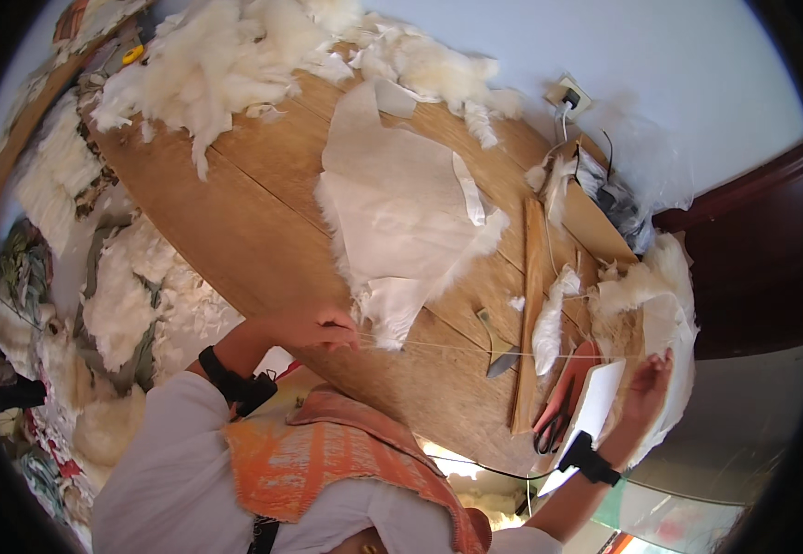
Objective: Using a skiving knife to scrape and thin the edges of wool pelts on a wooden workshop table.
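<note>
A pale thread [447,348] runs taut across the near part of the wooden table, between my two hands. My left hand [316,329] is closed, its fingers pinching one end near the pelt's lower tip. Out to the right, my right hand [647,386] is closed on the other end, with its fingertips turned up. A white fur pelt [401,203] lies skin side up in front of me, with fur showing along its edges. Under the thread's line rest a small curved-blade knife [499,355] and a white bundle of wound thread [549,325].
Fluffy fur pieces [226,65] are heaped along the table's far edge. A long wooden stick [529,323], scissors [554,428] and a white board [597,406] lie at the right. Beyond them is a cardboard box [604,227]. More fur scraps [133,305] are piled at the left.
</note>
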